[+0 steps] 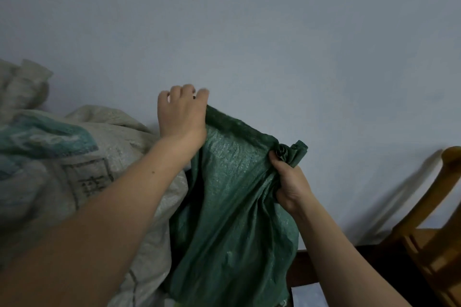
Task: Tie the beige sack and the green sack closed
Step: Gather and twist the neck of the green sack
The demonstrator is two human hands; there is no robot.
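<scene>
The green woven sack point(232, 207) stands in the middle, its mouth stretched wide between my two hands. My left hand point(180, 113) holds the sack's upper left rim, fingers curled over the edge. My right hand point(290, 182) grips the bunched, rolled right corner of the mouth. The beige sack point(50, 157), with teal print and dark lettering, leans against the green sack's left side, partly hidden behind my left forearm. Its bunched top rises at the far left.
A pale blue wall point(249, 32) fills the background right behind the sacks. A wooden chair point(434, 232) stands at the right edge. Dark floor or furniture shows below the green sack at lower right.
</scene>
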